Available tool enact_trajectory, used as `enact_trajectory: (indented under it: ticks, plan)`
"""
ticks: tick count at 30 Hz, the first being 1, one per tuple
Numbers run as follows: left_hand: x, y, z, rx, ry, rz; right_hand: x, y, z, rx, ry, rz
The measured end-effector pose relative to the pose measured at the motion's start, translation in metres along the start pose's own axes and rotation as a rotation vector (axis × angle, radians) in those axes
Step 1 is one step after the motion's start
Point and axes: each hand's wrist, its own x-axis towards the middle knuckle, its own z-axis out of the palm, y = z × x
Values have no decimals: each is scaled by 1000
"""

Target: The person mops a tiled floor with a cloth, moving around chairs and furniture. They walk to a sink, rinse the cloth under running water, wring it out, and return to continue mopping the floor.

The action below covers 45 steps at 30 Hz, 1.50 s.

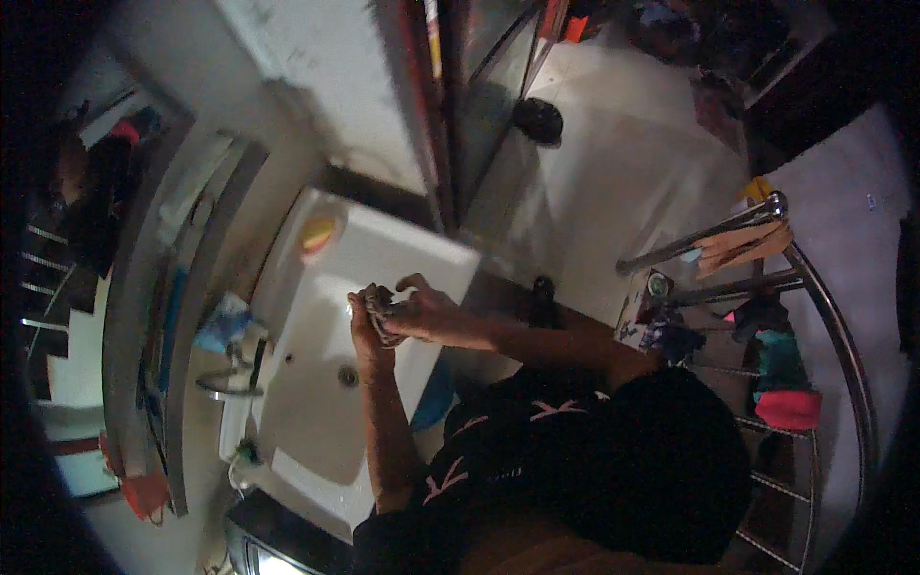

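Observation:
A small crumpled brownish cloth [381,310] is held over a white washbasin [309,424]. My left hand [368,334] grips it from the left side, with the thumb upright. My right hand [430,315] presses against its right side, one finger raised and bent. Dim light and the fingers hide part of the cloth, so its exact kind is unclear. Below the hands the basin's drain [348,375] shows. A metal faucet [233,384] stands at the basin's left edge.
On the basin's far corner lies a yellow and red item [316,236]. A blue and white packet [226,323] rests by the faucet. Left is a framed mirror [183,287]. A metal rack [826,287] with hanging cloths stands right. Something blue [435,399] sits below the basin.

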Motion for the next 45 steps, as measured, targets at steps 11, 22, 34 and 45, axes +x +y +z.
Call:
enact_trajectory:
  ticks: [11, 22, 34, 45]
  plan:
    - [164, -166, 345, 716, -368, 259, -42, -3, -392, -198, 488, -233]
    - [292, -236, 589, 1211, -412, 465, -58, -21, -633, 369, 724, -151]
    - [494, -318, 724, 843, -288, 676, 24, -78, -899, 302, 862, -227]
    - [710, -380, 783, 206, -703, -609, 126, -80, -1142, 405, 977, -512]
